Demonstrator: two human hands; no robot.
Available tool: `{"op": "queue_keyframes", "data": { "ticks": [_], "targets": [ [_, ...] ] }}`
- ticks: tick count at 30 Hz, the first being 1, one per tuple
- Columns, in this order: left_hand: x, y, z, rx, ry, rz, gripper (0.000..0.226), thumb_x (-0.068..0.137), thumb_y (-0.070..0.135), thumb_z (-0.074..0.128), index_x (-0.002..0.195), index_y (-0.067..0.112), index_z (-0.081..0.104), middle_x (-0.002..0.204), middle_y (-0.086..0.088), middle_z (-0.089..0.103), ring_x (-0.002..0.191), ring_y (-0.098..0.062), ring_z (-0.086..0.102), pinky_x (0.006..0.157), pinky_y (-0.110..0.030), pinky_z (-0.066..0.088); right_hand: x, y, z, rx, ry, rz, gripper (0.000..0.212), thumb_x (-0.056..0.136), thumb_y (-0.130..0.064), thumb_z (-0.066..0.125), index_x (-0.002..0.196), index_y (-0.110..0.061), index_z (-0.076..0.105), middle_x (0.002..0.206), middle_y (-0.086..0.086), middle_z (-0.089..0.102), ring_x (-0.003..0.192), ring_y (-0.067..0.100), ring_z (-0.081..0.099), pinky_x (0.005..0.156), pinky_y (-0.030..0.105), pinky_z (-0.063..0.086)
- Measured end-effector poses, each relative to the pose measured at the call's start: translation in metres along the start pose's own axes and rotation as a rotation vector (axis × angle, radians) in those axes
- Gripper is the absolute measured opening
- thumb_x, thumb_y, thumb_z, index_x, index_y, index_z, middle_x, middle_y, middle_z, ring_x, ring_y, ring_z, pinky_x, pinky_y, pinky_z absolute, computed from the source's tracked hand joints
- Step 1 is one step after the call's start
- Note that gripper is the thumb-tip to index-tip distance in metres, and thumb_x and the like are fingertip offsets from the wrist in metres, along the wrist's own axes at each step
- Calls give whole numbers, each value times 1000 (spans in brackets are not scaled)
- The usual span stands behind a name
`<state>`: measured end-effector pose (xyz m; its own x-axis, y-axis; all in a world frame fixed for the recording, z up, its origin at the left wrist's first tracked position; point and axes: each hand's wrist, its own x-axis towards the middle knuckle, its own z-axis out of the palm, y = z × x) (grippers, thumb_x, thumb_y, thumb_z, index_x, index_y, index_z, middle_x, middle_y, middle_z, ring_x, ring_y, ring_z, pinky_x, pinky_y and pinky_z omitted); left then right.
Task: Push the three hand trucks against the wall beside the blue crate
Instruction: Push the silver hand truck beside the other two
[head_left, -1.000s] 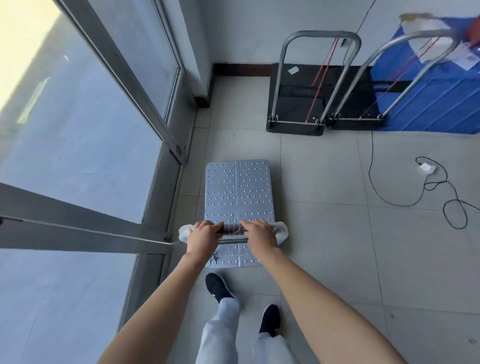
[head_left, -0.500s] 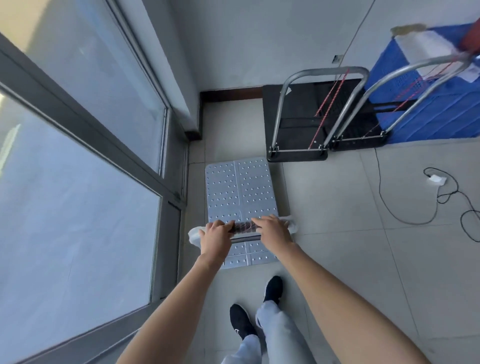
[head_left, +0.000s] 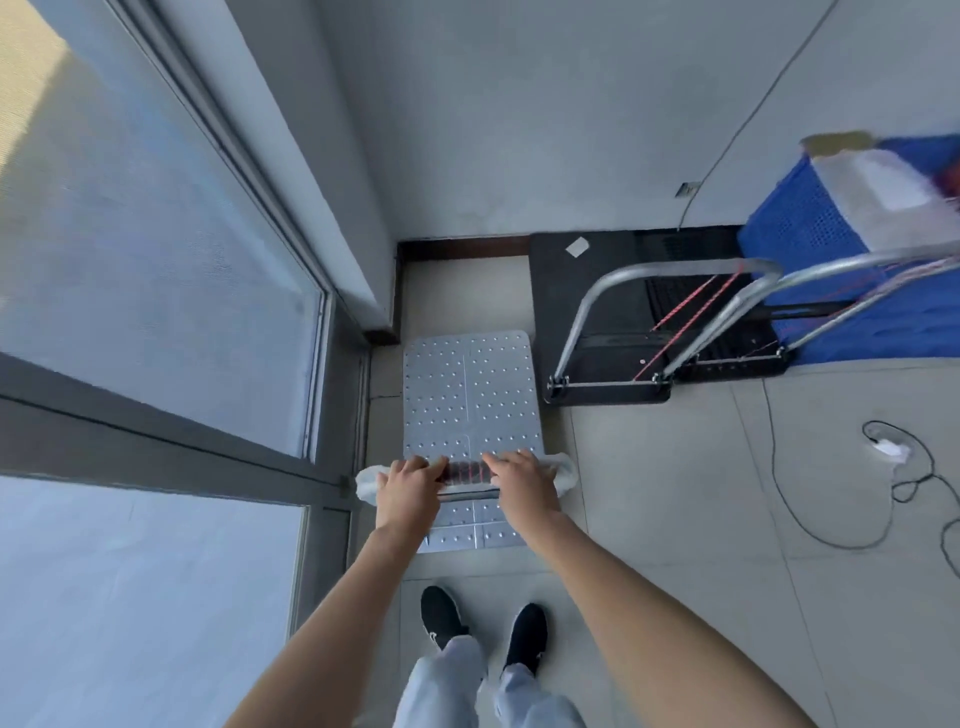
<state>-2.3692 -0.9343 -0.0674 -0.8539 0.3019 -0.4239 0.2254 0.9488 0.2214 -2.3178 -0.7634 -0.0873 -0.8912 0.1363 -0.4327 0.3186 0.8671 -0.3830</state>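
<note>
As the silver studded-deck hand truck (head_left: 470, 395) has rolled nearer the wall's dark skirting (head_left: 462, 248), left hand (head_left: 408, 486) and right hand (head_left: 522, 480) stay clenched on its wrapped handle (head_left: 467, 472) — a short push remains.

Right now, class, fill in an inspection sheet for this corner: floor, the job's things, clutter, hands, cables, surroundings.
Surface: tiled floor, pale, dry-looking.
Job's things: silver hand truck with studded deck, its front edge short of the wall; two black hand trucks parked side by side at the wall, handles upright, red cord strung on them; blue crate to their right.
Clutter: white wrapped bundle on top of the crate; contents cannot be told.
Hands: left hand and right hand both grip the silver truck's handle.
Cables: black cable looping over the floor with a white plug; a thin wire runs up the wall.
Surroundings: glass door at left.
</note>
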Motion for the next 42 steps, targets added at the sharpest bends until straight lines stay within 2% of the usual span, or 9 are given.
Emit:
{"op": "queue_keyframes", "data": {
  "ticks": [3,8,17,20,24,29,33,37,42],
  "targets": [
    [50,0,-21,-5,-1,14,45,92,18,53,134,36,48,123,-1,58,112,-30,46,95,-49,36,50,-3,-19,1,13,8,60,84,2,56,134,-31,49,117,0,59,121,27,42,91,56,41],
    [123,-4,-55,34,-4,55,44,94,20,50,134,36,45,124,-3,55,113,-31,45,100,-56,34,122,-15,-52,8,30,51,68,83,7,53,137,-32,46,129,1,56,131,28,38,96,56,39],
    [247,-23,-114,67,-2,113,52,87,13,54,132,37,46,119,-3,57,109,-32,46,95,-53,38,239,-45,-104,68,51,69,68,78,10,53,133,-30,52,119,4,62,119,26,46,87,48,42],
    [278,-27,-129,109,5,135,48,87,13,55,130,34,47,117,-4,59,105,-34,49,90,-50,39,268,-53,-116,55,60,66,60,77,10,52,125,-26,55,108,4,62,113,27,47,84,50,43],
    [306,-25,-148,114,7,141,43,85,12,58,124,31,51,109,-5,61,100,-34,52,85,-50,42,294,-57,-132,32,53,45,51,80,8,54,118,-25,56,98,4,62,106,29,50,81,51,44],
    [335,-12,-164,61,-14,142,32,88,15,56,116,31,55,102,-4,63,98,-33,52,81,-46,45,324,-51,-154,47,14,66,58,78,5,56,126,-26,55,110,5,63,117,31,48,88,55,46],
    [354,0,-174,58,-33,152,28,89,14,53,114,28,55,103,-6,62,97,-32,51,80,-45,46,341,-41,-165,63,44,54,44,74,9,56,108,-19,59,95,5,63,106,33,53,77,48,45],
    [375,1,-178,42,-20,173,35,89,13,51,120,30,53,107,-4,62,97,-32,51,80,-43,44,360,-42,-179,79,76,77,48,77,10,57,113,-21,62,99,4,64,108,29,52,81,46,46],
    [387,-9,-180,78,-23,187,41,87,10,50,123,30,49,112,-4,59,101,-32,50,88,-48,41,370,-55,-185,57,72,88,43,75,10,56,104,-20,61,91,1,63,98,26,51,71,36,41]
  ]
}}
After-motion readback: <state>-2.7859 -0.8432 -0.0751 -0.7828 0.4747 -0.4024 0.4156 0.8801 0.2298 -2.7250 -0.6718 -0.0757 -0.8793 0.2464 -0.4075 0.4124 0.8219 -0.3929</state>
